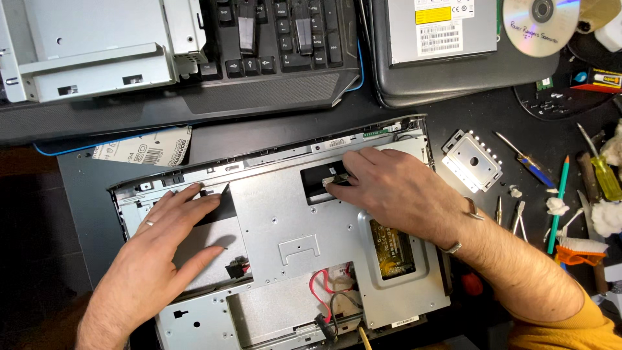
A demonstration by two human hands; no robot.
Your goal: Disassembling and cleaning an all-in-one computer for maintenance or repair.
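Dark desk (pixel 272 129), black mat (cluttered), evenly lit from above

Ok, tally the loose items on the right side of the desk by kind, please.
Screwdrivers: 2, blue-handled and yellow-handled
Pencil: 1
Square metal bracket: 1
Disc: 1
Orange brush: 1
Total: 6

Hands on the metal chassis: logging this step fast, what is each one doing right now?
Left hand: open, flat on the metal chassis plate, holding nothing.
Right hand: fingertips pinching at a small connector in the rectangular cutout; grip unclear.
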